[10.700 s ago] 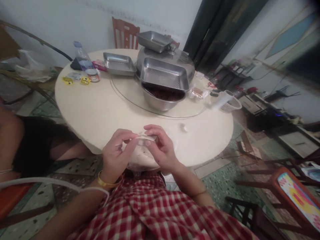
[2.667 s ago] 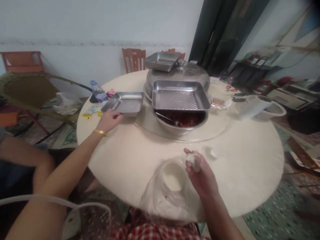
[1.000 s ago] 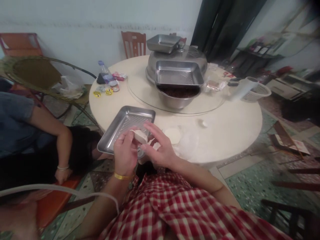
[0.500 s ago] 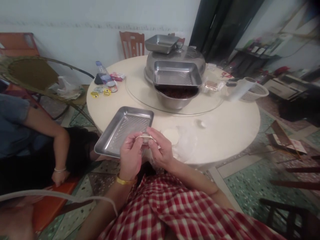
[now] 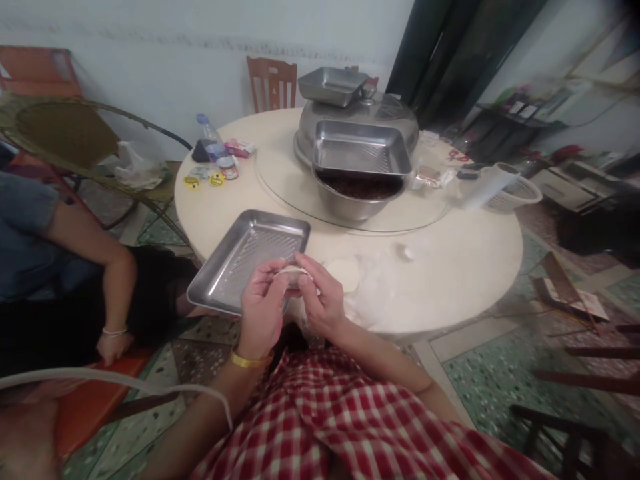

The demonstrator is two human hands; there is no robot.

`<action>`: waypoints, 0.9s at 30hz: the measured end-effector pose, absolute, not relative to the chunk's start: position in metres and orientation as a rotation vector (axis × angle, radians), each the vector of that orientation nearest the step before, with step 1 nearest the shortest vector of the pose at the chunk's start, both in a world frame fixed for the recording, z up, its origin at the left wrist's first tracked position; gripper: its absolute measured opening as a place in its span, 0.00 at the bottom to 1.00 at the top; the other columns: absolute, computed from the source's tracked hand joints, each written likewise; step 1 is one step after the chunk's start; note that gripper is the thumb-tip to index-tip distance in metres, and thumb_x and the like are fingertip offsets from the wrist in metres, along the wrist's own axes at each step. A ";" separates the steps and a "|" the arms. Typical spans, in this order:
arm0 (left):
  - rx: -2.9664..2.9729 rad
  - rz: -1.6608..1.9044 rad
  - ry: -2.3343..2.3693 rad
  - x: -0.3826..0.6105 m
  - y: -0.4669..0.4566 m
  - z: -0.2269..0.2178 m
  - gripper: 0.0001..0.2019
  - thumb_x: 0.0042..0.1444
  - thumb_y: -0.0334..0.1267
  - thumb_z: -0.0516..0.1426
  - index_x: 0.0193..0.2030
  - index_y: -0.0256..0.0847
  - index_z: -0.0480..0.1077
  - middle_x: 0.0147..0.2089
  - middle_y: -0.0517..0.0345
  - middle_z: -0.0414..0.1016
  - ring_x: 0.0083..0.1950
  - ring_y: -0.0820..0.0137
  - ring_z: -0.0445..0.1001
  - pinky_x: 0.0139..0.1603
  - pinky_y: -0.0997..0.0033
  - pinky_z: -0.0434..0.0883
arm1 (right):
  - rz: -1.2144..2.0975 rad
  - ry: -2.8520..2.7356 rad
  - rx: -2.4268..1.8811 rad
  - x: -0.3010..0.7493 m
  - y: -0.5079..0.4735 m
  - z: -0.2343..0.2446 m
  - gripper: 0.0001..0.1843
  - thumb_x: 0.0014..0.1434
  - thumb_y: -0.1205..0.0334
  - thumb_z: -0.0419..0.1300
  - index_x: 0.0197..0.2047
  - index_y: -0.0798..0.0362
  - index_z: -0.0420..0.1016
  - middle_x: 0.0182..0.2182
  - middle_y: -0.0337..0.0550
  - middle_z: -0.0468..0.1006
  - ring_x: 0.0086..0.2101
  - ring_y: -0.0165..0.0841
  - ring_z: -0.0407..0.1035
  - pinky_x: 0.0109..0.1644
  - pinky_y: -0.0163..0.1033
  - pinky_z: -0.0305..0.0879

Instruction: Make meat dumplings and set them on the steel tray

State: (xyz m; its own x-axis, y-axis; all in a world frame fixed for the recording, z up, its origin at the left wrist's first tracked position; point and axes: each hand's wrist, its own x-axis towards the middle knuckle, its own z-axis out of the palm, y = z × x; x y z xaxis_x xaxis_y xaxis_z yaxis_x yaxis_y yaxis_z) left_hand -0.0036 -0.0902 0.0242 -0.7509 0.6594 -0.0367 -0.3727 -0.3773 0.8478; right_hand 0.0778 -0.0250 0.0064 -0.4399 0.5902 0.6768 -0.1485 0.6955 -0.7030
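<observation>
My left hand (image 5: 263,307) and my right hand (image 5: 320,301) meet at the near edge of the round table (image 5: 450,267). Both pinch a small white dumpling (image 5: 293,271) between fingertips and thumbs. It hovers over the near right corner of an empty steel tray (image 5: 247,257). A stack of round white wrappers (image 5: 344,273) lies on a clear plastic bag (image 5: 380,293) just right of my hands. Behind it stands a steel bowl of dark red filling (image 5: 360,188) with another steel tray (image 5: 360,148) resting on its rim.
A steel domed lid (image 5: 390,113) carries a third tray (image 5: 333,85) at the back. A water bottle (image 5: 210,137) and small jars stand far left, a white basket (image 5: 515,195) far right. Another person (image 5: 65,260) sits at my left. Wooden chairs surround the table.
My left hand pulled the steel tray from the table's far left to the near edge. Both hands then came together on the dumpling. In the last half second they barely shifted.
</observation>
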 end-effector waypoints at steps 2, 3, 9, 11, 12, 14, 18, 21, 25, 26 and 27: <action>0.406 2.134 1.220 -0.004 -0.089 0.023 0.15 0.42 0.40 0.68 0.35 0.38 0.72 0.31 0.60 0.78 0.30 0.73 0.76 0.29 0.76 0.75 | 0.821 -1.849 -0.331 0.076 -0.023 0.006 0.19 0.67 0.59 0.51 0.58 0.49 0.72 0.50 0.47 0.79 0.52 0.33 0.74 0.57 0.41 0.72; 0.400 2.134 1.225 -0.004 -0.089 0.022 0.14 0.41 0.40 0.69 0.33 0.38 0.72 0.30 0.60 0.78 0.29 0.73 0.76 0.28 0.77 0.74 | 0.806 -1.849 -0.319 0.076 -0.023 0.006 0.19 0.67 0.60 0.52 0.58 0.49 0.72 0.50 0.47 0.79 0.52 0.32 0.74 0.56 0.40 0.72; 0.375 2.187 1.216 -0.005 -0.088 0.023 0.11 0.38 0.37 0.70 0.27 0.37 0.74 0.32 0.60 0.79 0.33 0.76 0.75 0.33 0.81 0.74 | 0.745 -1.866 -0.263 0.075 -0.020 0.011 0.19 0.64 0.60 0.56 0.58 0.49 0.72 0.51 0.47 0.79 0.54 0.35 0.72 0.56 0.43 0.72; 0.364 2.154 1.196 -0.004 -0.089 0.026 0.12 0.38 0.38 0.71 0.26 0.37 0.75 0.29 0.61 0.78 0.31 0.77 0.74 0.32 0.82 0.73 | 0.710 -1.879 -0.269 0.075 -0.019 0.012 0.17 0.64 0.60 0.56 0.55 0.49 0.74 0.50 0.47 0.79 0.52 0.35 0.73 0.54 0.43 0.72; 0.356 2.129 1.185 -0.003 -0.089 0.027 0.12 0.38 0.39 0.71 0.26 0.37 0.75 0.27 0.62 0.77 0.30 0.78 0.73 0.31 0.82 0.73 | 0.697 -1.884 -0.279 0.075 -0.018 0.012 0.16 0.65 0.59 0.55 0.53 0.49 0.76 0.50 0.47 0.79 0.51 0.35 0.73 0.53 0.44 0.72; 0.341 2.071 1.165 -0.002 -0.090 0.028 0.13 0.37 0.40 0.72 0.27 0.37 0.75 0.26 0.63 0.75 0.28 0.78 0.72 0.29 0.82 0.72 | 0.694 -1.879 -0.306 0.074 -0.017 0.011 0.14 0.65 0.59 0.54 0.50 0.49 0.78 0.51 0.47 0.79 0.50 0.35 0.74 0.52 0.44 0.72; 0.313 2.003 1.140 -0.001 -0.092 0.026 0.16 0.36 0.42 0.72 0.31 0.37 0.77 0.29 0.61 0.77 0.29 0.77 0.73 0.28 0.81 0.72 | 0.712 -1.843 -0.340 0.072 -0.015 0.009 0.14 0.66 0.59 0.53 0.46 0.50 0.80 0.49 0.46 0.80 0.51 0.35 0.73 0.55 0.46 0.70; 0.281 2.025 1.120 -0.002 -0.092 0.024 0.16 0.35 0.41 0.73 0.29 0.36 0.77 0.28 0.60 0.77 0.28 0.77 0.73 0.28 0.81 0.72 | 0.682 -1.862 -0.325 0.072 -0.014 0.007 0.15 0.66 0.58 0.53 0.46 0.50 0.80 0.50 0.47 0.80 0.53 0.35 0.71 0.58 0.47 0.68; 0.242 2.053 1.079 -0.005 -0.090 0.025 0.15 0.37 0.40 0.72 0.30 0.37 0.77 0.30 0.59 0.79 0.29 0.77 0.74 0.30 0.81 0.73 | 0.637 -1.949 -0.322 0.076 -0.012 0.005 0.20 0.65 0.52 0.54 0.56 0.50 0.73 0.57 0.49 0.74 0.57 0.36 0.68 0.60 0.47 0.66; 0.236 2.053 1.069 -0.006 -0.090 0.025 0.15 0.37 0.40 0.72 0.31 0.37 0.77 0.30 0.59 0.79 0.29 0.78 0.74 0.29 0.82 0.72 | 0.629 -1.960 -0.326 0.077 -0.011 0.005 0.22 0.65 0.51 0.55 0.59 0.50 0.71 0.58 0.50 0.73 0.57 0.36 0.67 0.60 0.47 0.66; 0.233 2.052 1.059 -0.007 -0.090 0.026 0.15 0.36 0.40 0.72 0.31 0.37 0.77 0.30 0.59 0.79 0.28 0.78 0.74 0.28 0.83 0.72 | 0.624 -1.967 -0.329 0.079 -0.010 0.004 0.24 0.64 0.51 0.55 0.60 0.50 0.69 0.59 0.50 0.72 0.58 0.37 0.67 0.60 0.48 0.65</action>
State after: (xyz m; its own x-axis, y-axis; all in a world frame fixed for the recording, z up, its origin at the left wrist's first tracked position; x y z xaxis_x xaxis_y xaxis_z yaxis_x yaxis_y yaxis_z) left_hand -0.0070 -0.0897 0.0265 -0.6646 0.7241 -0.1846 -0.5697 -0.3312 0.7522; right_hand 0.0785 -0.0105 0.0042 -0.4590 0.4805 0.7473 -0.0377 0.8298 -0.5568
